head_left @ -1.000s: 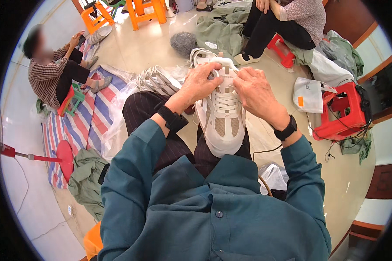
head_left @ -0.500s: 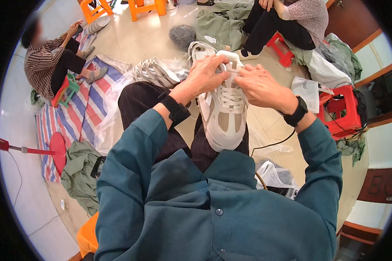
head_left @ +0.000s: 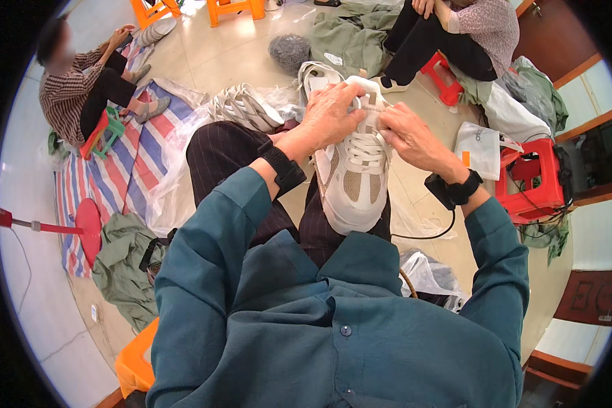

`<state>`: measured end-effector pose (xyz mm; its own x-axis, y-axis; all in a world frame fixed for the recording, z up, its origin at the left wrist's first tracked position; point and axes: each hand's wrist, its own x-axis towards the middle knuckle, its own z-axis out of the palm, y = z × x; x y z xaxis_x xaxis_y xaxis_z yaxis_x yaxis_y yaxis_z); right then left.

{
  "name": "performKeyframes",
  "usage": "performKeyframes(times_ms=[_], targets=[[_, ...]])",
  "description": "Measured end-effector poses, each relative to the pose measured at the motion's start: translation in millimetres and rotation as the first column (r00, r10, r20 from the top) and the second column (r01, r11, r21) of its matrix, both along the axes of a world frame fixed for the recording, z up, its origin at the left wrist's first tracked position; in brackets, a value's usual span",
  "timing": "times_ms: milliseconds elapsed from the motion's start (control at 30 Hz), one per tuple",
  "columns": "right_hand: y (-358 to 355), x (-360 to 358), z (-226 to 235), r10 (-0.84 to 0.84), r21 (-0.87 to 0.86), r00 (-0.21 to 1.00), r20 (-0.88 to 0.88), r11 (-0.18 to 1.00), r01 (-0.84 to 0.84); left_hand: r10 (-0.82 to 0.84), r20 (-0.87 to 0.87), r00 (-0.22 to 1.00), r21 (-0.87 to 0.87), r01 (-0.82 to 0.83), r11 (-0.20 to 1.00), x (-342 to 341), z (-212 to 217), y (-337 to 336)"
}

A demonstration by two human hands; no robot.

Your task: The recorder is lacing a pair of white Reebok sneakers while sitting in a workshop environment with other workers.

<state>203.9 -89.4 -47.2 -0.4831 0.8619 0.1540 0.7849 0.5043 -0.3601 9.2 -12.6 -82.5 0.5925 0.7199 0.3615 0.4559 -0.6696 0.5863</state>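
A white and beige sneaker [head_left: 352, 194] rests on my lap, its toe toward me and its padded tongue standing up at the far end. White shoelaces [head_left: 365, 151] cross over its front. My left hand [head_left: 328, 117] is closed on the left side of the shoe's opening, thumb and fingers by the tongue. On the other side, my right hand [head_left: 415, 138] has its fingers bent and pinched at the lace beside the upper eyelets; its fingertips are partly hidden. Just beyond my left hand lies another pale sneaker [head_left: 317, 76].
More pale shoes [head_left: 241, 109] lie on clear plastic past my left knee. A striped sheet [head_left: 132, 170] covers floor at left, near a seated person [head_left: 75, 95]. Another person [head_left: 455, 41] sits at far right. A red stool [head_left: 534, 180] with cables stands right; a cable runs from my right wrist.
My right hand has drawn in from spread fingers to a pinch at the shoe's right side and turned at the wrist. The left hand keeps its place on the shoe.
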Motion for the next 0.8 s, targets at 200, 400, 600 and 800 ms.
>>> performKeyframes(times_ms=[200, 400, 600, 800], targets=[[1, 3, 6, 0.043, -0.013, 0.996, 0.074, 0.999, -0.042, -0.008, -0.030, 1.000, 0.021, 0.009, 1.000, 2, 2, -3], [0, -9, 4, -0.007, 0.030, 0.997, 0.080, 1.000, 0.004, 0.009, 0.006, 1.000, 0.039, -0.009, 0.999, 2, -3, -1], [-10, -15, -3, -0.045, 0.138, 0.996, -0.073, 0.989, 0.055, 0.009, 0.033, 0.999, 0.076, -0.012, 0.997, -1, -3, -1], [-13, -7, -2, -0.064, 0.098, 0.994, -0.092, 0.992, 0.073, -0.052, 0.183, 0.982, 0.003, 0.052, 0.999, -5, 8, -14]])
